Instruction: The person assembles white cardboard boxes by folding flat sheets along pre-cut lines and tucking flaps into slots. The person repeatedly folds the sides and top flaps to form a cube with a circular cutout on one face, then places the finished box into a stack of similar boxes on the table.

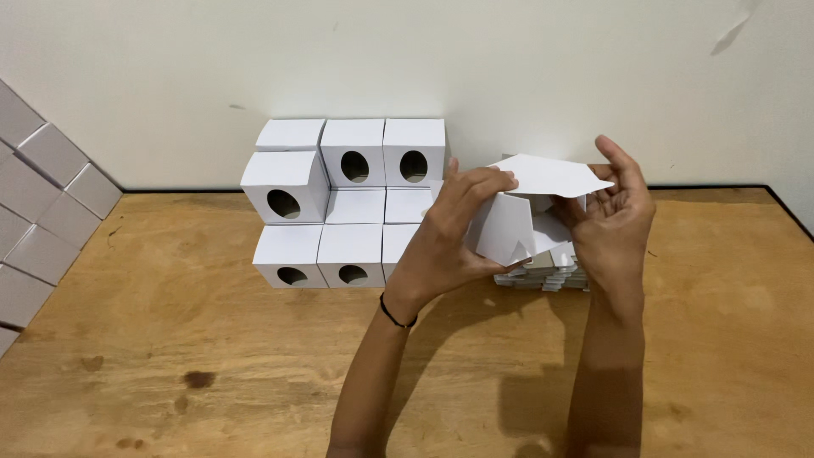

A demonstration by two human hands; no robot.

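Setting appeared to be a small hand-assembly or packing workspace, not a kitchen or lab. Evidence: a worn wooden table with dark stains, pushed against a plain off-white wall. Finished white cardboard boxes with oval windows stood stacked in rows at the back. A pile of flat unfolded blanks lay beside them. More grey-white boxes were stacked at the left edge.

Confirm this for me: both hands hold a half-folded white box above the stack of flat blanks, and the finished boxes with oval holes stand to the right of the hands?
Not quite. In the head view the finished boxes stand to the left of the hands, against the wall. The rest holds: the left hand and right hand hold the half-folded white box above the flat blanks.
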